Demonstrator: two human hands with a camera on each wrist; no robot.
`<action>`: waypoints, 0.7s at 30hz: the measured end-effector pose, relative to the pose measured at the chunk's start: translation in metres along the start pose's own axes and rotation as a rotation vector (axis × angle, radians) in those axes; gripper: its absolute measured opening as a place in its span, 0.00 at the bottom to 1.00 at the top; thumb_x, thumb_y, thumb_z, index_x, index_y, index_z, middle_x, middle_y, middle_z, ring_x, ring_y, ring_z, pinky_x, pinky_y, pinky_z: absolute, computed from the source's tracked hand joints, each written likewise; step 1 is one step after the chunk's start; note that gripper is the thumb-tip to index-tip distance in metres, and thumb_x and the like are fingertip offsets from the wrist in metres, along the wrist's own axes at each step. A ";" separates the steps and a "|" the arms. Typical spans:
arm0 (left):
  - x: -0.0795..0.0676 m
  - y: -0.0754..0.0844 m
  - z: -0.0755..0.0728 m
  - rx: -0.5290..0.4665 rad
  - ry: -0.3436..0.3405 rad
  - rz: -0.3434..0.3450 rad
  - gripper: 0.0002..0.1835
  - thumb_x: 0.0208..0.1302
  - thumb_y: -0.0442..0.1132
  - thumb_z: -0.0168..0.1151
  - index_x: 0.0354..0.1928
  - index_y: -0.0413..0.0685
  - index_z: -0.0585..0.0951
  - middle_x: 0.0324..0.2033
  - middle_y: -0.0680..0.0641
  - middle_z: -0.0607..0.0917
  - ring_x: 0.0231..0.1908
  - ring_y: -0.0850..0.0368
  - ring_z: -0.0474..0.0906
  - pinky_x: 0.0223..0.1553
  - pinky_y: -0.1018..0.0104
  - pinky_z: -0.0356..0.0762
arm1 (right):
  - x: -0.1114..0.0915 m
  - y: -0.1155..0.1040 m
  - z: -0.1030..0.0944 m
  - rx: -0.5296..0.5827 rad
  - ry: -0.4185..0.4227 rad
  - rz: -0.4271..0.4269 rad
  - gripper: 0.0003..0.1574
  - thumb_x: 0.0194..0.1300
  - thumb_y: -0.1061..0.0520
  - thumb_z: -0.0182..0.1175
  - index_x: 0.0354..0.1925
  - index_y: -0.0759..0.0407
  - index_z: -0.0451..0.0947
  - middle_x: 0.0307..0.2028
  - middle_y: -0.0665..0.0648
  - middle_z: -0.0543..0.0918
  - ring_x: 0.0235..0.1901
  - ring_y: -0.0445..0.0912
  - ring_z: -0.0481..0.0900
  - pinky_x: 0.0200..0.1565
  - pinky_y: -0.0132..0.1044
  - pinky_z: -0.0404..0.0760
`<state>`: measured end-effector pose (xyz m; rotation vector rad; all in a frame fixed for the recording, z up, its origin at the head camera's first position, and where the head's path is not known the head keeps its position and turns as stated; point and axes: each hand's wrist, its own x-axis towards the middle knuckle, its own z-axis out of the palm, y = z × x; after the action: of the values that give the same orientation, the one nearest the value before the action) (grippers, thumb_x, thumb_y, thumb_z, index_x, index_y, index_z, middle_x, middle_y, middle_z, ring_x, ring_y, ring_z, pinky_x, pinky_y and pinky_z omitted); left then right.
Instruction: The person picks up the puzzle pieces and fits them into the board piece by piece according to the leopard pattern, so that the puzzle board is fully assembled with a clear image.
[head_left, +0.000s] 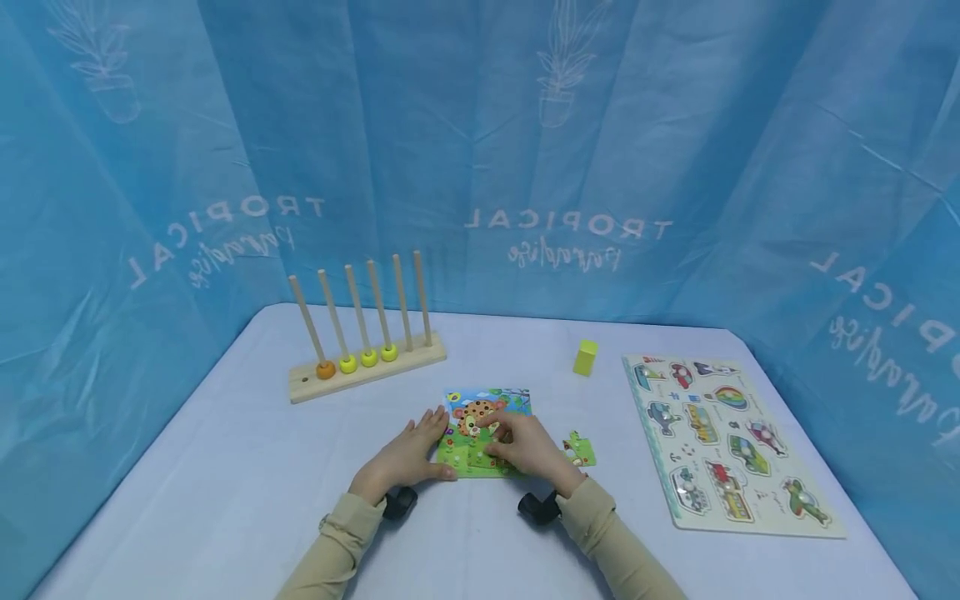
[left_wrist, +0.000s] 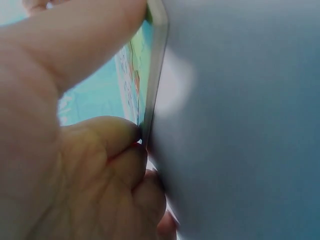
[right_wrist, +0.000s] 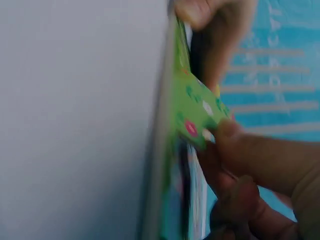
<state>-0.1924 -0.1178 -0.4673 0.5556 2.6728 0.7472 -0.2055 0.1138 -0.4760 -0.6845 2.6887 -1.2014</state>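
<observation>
A jigsaw puzzle board (head_left: pixel 487 473) with a cartoon spotted animal on green grass lies mid-table. My left hand (head_left: pixel 408 454) rests at its left side, fingers stretched along that edge and thumb at the near left corner; the left wrist view shows thumb and fingertips against the board's edge. Over the board's right part, my right hand (head_left: pixel 528 446) pinches a green puzzle piece (right_wrist: pixel 197 107) with flowers between thumb and fingers. That piece is tilted up from the board in the right wrist view. Another loose puzzle piece (head_left: pixel 578 448) lies just right of the board.
A wooden peg stand (head_left: pixel 408 360) with one orange and several yellow beads stands at the back left. Behind the right hand is a yellow block (head_left: pixel 586 357). A vehicle peg puzzle (head_left: pixel 678 492) lies at the right. Blue curtains (head_left: pixel 480 150) enclose the table's back and sides.
</observation>
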 end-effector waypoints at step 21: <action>0.003 -0.001 0.003 0.052 0.010 0.008 0.52 0.55 0.54 0.69 0.74 0.36 0.55 0.75 0.38 0.52 0.75 0.40 0.46 0.75 0.42 0.46 | 0.014 -0.019 0.037 -0.130 0.052 -0.002 0.23 0.58 0.54 0.70 0.53 0.53 0.81 0.39 0.53 0.79 0.36 0.42 0.77 0.33 0.30 0.74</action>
<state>-0.1938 -0.1155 -0.4708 0.5767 2.7079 0.6864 -0.2004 0.0716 -0.4860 -0.6816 2.8291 -1.0669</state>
